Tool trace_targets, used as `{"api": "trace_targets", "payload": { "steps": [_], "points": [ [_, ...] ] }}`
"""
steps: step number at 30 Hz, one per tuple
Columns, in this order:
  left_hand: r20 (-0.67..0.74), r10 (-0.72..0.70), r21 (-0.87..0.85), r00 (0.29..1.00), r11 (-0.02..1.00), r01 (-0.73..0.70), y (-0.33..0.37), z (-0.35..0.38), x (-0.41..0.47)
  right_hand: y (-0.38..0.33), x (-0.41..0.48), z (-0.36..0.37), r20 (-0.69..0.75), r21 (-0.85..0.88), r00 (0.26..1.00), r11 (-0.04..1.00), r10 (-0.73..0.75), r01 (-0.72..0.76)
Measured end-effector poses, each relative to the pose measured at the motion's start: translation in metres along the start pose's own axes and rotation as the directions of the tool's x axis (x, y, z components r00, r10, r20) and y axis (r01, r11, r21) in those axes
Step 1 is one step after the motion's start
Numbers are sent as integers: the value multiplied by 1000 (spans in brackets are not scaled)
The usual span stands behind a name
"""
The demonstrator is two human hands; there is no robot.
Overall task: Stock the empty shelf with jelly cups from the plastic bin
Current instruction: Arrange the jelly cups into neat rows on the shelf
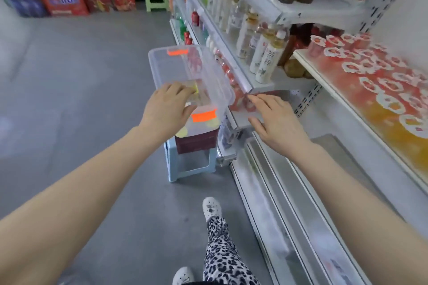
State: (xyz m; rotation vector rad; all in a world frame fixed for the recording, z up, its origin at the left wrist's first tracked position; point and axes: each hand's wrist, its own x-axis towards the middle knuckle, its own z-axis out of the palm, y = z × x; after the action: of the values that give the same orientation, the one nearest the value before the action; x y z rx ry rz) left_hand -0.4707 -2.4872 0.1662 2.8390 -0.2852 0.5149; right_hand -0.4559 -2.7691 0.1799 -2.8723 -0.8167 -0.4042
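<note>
Here the left hand (169, 109) grips the near rim of the clear bin (185, 69), fingers curled over its edge, holding it above a blue stool (185, 169) that carries a dark red crate (196, 143). The right hand (275, 120) hovers just right of the bin, fingers straight and loose, holding nothing. Jelly cups (370, 71) crowd the shelf (324, 81) at far right; I cannot tell whether any lie in the bin.

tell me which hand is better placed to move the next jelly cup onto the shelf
Right. The right hand is open and free, on the side of the shelf that holds the jelly cups. The left hand is busy gripping the plastic bin by its near rim.
</note>
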Motion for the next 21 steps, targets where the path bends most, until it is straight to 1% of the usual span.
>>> {"api": "trace_targets", "payload": {
  "steps": [4,8,10,12,13,14,16,18,21],
  "points": [
    [72,-138,22,988,990,137,-47,31,7,2,65,61,107,82,990,993,-95,87],
    [125,-250,24,960,968,249,-85,70,30,15,134,115,182,177,970,976,-160,128],
    [132,-294,13,947,955,295,-101,89,46,21,170,139,277,215,942,967,-191,133],
    [142,-334,-1,932,941,337,-114,108,62,27,204,166,434,221,877,969,-203,115],
    [151,-345,-5,926,937,350,-119,118,70,29,220,182,522,207,827,972,-207,113],
    [158,-347,-8,924,936,353,-123,127,77,30,232,197,614,191,759,974,-215,122],
    [157,-341,-18,927,937,348,-129,144,88,28,249,228,764,140,603,972,-228,190],
    [145,-336,-16,931,940,342,-133,157,92,23,257,253,870,86,443,952,-216,294],
    [123,-315,-19,941,948,319,-136,166,91,18,262,285,957,84,222,912,-185,401]
  ]
}}
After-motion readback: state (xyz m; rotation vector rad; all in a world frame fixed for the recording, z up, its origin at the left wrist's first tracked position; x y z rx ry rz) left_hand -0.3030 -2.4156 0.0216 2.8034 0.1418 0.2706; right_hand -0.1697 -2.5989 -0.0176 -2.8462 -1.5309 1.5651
